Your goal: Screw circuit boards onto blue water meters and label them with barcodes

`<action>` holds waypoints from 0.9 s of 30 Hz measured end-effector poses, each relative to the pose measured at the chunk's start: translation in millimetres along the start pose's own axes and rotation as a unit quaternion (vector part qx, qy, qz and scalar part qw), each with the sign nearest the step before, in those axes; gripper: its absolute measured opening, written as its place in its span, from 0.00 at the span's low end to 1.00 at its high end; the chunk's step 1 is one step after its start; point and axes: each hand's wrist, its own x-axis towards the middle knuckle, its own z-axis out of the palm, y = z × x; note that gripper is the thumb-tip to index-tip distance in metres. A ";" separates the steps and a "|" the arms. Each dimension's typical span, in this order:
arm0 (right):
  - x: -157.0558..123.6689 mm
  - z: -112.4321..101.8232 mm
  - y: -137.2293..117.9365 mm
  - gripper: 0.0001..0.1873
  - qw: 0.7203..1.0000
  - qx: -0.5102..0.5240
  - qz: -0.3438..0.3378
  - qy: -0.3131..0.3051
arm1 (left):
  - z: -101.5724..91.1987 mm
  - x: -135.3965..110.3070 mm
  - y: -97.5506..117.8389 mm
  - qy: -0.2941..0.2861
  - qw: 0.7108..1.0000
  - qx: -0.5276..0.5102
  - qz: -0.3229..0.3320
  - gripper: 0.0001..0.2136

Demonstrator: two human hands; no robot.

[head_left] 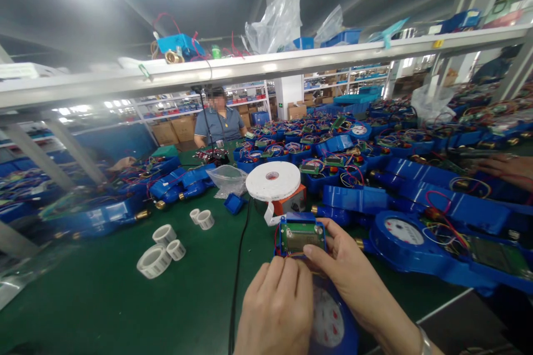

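A blue water meter with a white dial lies at the near edge of the green table. At its far end sits a green circuit board in a blue housing. My left hand is curled, knuckles up, over the meter's middle, fingers pressed down beside the board. My right hand reaches in from the right and pinches the board's near and right edge between thumb and fingers. A large roll of white tape on an orange holder stands just behind the board.
Several white tape rolls lie to the left. A black cable runs down the table. Many blue meters with wired boards are piled on the right and behind. A seated person faces me under a metal shelf. Another person's hand shows far right.
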 end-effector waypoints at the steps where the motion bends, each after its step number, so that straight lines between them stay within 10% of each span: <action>1: 0.0 -0.8 0.1 0.19 1.000 -0.003 -0.009 0.002 | 2.4 -1.7 -2.3 0.006 1.000 -0.019 -0.007 0.11; 9: 0.7 -3.5 -4.2 0.17 1.000 0.019 -0.003 -0.024 | 19.5 -9.8 -5.2 0.094 0.971 -0.176 -0.133 0.09; 27: 2.2 -4.0 -1.8 0.22 0.998 0.053 0.000 -0.032 | 18.1 -0.5 -10.4 0.069 0.991 -0.116 -0.003 0.09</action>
